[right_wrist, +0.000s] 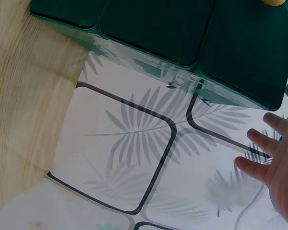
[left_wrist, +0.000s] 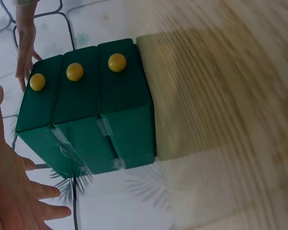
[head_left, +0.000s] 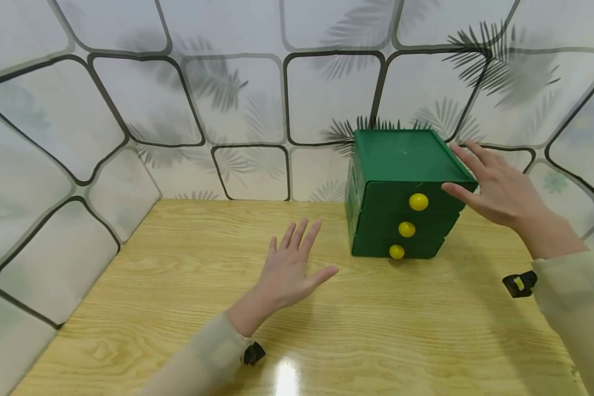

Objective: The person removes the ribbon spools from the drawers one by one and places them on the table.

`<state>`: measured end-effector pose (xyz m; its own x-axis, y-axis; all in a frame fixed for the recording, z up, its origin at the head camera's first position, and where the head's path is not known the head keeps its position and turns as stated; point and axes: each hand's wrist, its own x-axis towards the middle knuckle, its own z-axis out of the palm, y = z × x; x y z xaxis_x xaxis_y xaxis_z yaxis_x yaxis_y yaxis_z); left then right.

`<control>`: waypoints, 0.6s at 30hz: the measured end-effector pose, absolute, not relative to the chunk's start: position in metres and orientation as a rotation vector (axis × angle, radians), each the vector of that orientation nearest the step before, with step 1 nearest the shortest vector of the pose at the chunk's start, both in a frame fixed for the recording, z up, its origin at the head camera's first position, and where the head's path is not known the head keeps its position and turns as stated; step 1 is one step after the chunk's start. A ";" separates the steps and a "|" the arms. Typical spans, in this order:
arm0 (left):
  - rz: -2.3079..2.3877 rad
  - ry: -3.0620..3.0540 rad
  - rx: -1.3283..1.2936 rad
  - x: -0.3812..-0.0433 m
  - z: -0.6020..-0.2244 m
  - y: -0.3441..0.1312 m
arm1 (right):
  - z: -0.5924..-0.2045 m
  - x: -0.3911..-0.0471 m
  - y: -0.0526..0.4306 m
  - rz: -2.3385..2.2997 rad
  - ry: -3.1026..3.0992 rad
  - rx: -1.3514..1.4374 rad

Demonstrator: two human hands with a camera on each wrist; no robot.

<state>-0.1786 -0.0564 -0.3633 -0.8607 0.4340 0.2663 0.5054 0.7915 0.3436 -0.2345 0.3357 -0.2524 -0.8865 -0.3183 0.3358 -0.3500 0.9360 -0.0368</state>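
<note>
A green three-drawer cabinet [head_left: 401,159] stands on the wooden table against the back wall, its drawers closed. Each drawer front carries a yellow ball knob, with the top knob [head_left: 418,202] the largest in view. My right hand [head_left: 500,190] hovers at the cabinet's upper right edge, fingers spread; whether it touches the edge I cannot tell. To the cabinet's left, my left hand [head_left: 287,275] is held over the table with fingers and thumb spread, holding nothing. In the left wrist view, the cabinet's side [left_wrist: 132,139] shows clear tape-like strips across the drawers.
The wooden table [head_left: 178,286] has a pale grain and a bright glare spot near its front. Behind and to the left rise wall coverings [head_left: 247,99] printed with dark outlines and grey leaves. A small black device [head_left: 520,284] sits at my right wrist.
</note>
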 end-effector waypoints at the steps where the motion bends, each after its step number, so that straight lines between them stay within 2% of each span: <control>1: -0.649 -2.806 -0.750 -0.179 -0.364 -0.054 | -0.253 -0.236 0.336 0.146 -2.771 0.487; 18: -1.309 -2.666 -0.896 -0.185 -0.359 -0.007 | -0.256 -0.248 0.340 0.383 -2.823 0.442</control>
<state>-0.1849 -0.0066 -0.3589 -0.8326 0.4794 0.2775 0.5128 0.4776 0.7134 -0.2485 0.3404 -0.2558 -0.9205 -0.2613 0.2903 -0.3293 0.9190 -0.2167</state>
